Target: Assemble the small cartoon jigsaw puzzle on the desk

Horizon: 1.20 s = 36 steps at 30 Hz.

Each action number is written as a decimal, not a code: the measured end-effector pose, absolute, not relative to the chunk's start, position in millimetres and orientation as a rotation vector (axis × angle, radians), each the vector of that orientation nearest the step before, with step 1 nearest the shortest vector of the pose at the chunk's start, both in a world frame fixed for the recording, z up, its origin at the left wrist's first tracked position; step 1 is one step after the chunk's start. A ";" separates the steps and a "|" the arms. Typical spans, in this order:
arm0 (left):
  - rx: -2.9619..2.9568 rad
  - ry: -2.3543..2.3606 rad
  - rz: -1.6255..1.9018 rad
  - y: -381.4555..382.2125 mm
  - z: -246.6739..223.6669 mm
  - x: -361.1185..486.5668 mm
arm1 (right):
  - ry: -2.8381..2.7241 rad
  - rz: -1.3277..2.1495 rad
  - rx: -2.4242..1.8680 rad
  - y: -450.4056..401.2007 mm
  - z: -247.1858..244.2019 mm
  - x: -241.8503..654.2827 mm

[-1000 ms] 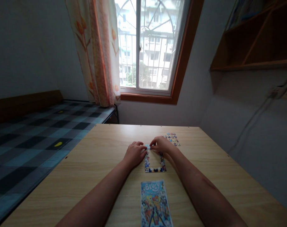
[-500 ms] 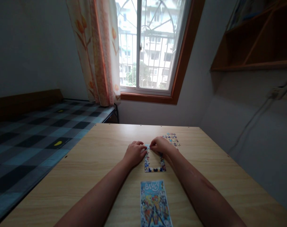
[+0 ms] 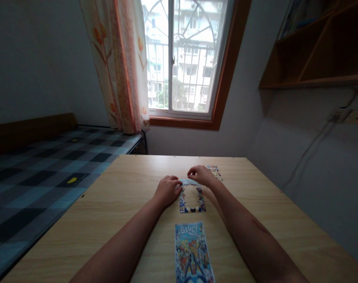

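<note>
Head | right hand [image 3: 201,175] overlaps puzzle pieces [image 3: 217,172], can't tell grip | left hand [image 3: 168,189] loose | sheet [image 3: 193,249] cut off

- Pale wood-grain table [image 3: 105,208], centre.
- Two-pane glass window [image 3: 192,74], reddish-brown wooden frame [image 3: 216,114], bright daylight outside.
- Cream curtain with orange tulips [image 3: 122,70], left of window.
- Blue, grey and black checked bed [image 3: 61,169], left.
- Brown wooden wall shelf [image 3: 317,55], upper right.
- Dim grey walls [image 3: 34,59].

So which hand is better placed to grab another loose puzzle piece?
Probably the right hand: it's nearer the loose pieces, while the left hand rests at the upper left of the puzzle border.
</note>
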<state>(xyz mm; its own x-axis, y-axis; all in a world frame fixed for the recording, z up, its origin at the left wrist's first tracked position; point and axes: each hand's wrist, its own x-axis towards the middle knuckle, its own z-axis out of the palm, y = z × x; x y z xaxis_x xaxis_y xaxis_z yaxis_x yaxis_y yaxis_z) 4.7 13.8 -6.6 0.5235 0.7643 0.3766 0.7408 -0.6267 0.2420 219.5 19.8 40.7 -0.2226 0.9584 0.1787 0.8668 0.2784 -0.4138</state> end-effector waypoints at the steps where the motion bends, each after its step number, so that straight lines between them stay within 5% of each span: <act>1: 2.694 1.335 0.708 13.9 -6.5 4.8 | -2.105 0.285 -1.637 18.4 45.4 221.6; 14: 2.670 1.311 0.734 13.9 -3.4 4.9 | -2.026 -0.048 -1.550 -22.5 -3.0 225.1; 36: 2.833 1.288 0.566 12.0 -6.1 8.6 | -2.097 0.022 -1.554 -19.5 -18.3 221.2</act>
